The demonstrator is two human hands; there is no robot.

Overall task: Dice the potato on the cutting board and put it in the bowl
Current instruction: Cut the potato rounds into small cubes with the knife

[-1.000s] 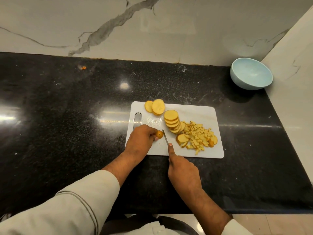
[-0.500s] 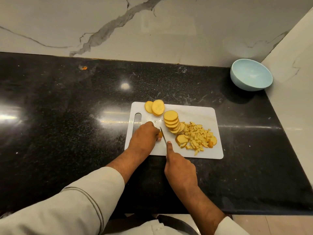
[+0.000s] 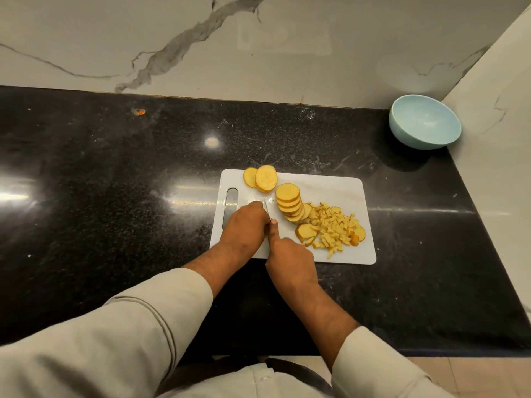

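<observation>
A white cutting board (image 3: 339, 191) lies on the black counter. On it stand a leaning stack of round potato slices (image 3: 288, 201), two more slices (image 3: 265, 178) at the back left corner, and a heap of diced potato (image 3: 334, 226) on the right. My left hand (image 3: 245, 225) is curled over a small potato piece that it now hides. My right hand (image 3: 290, 259) grips a knife (image 3: 267, 209), forefinger along the spine, the blade pressed close against my left fingers. The light blue bowl (image 3: 425, 124) is empty, far right at the back.
The black stone counter (image 3: 115, 196) extends wide to the left. A marble wall runs along the back and a marble side wall (image 3: 494, 145) closes the right, right behind the bowl. A small orange scrap (image 3: 140, 111) lies near the back wall.
My left hand slid up the board and closed over the small potato end, which is now hidden. The knife and my right hand moved forward and left against it.
</observation>
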